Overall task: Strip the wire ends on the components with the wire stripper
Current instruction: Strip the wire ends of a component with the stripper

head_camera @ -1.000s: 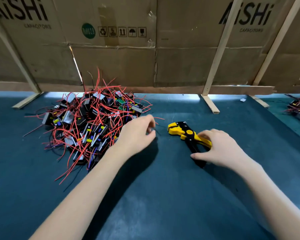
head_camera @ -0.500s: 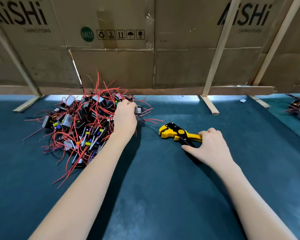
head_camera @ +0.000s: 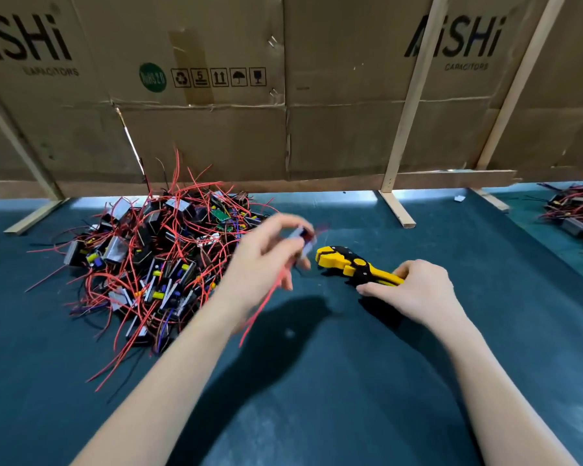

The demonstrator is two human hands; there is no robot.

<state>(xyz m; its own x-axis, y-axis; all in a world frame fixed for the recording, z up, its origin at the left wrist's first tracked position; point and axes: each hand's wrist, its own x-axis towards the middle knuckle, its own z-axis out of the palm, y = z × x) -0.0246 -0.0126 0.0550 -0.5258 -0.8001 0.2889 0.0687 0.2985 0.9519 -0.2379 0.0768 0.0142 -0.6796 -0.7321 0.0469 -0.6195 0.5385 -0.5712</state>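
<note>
The left hand point(head_camera: 266, 260) is pinching a small blurred component point(head_camera: 303, 237) trailing red wires, just beside the yellow-and-black wire stripper point(head_camera: 354, 265), whose handles the right hand point(head_camera: 414, 290) is gripping on the tabletop point(head_camera: 350, 381). The component pile point(head_camera: 155, 260) is lying left of both hands. Cardboard point(head_camera: 317, 79) behind is reading "AiSHi CAPACITORS".

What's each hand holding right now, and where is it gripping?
The left hand pinches a small component by its body, red wires trailing below. The right hand holds the yellow wire stripper by its handles.
</note>
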